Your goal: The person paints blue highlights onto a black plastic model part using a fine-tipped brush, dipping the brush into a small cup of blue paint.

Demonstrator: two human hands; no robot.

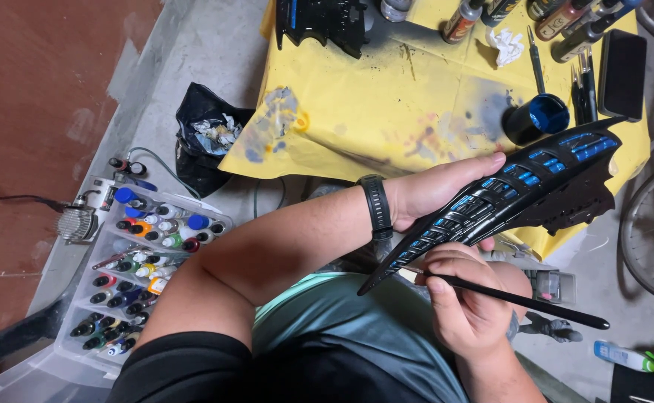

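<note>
From the rack of paint bottles (136, 261) at nine o'clock, the left hand (435, 190) grips the black winged prop (513, 194) at centre, many recessed panels already blue, while the right hand (465, 298) pinches a brush (521, 300) at its unpainted narrow tip.

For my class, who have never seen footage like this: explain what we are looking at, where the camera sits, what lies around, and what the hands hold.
There is one picture, from a camera on a person's head, looking down at their own lap and arms. The left hand, with a black watch at the wrist, holds a long black winged model with blue patches. The right hand grips a thin black brush, its tip at the model's narrow end. Ahead is a yellow cloth, stained with paint, with a blue paint cup, bottles and tools on it. On the floor to the left, a clear tray holds many small paint bottles.
</note>
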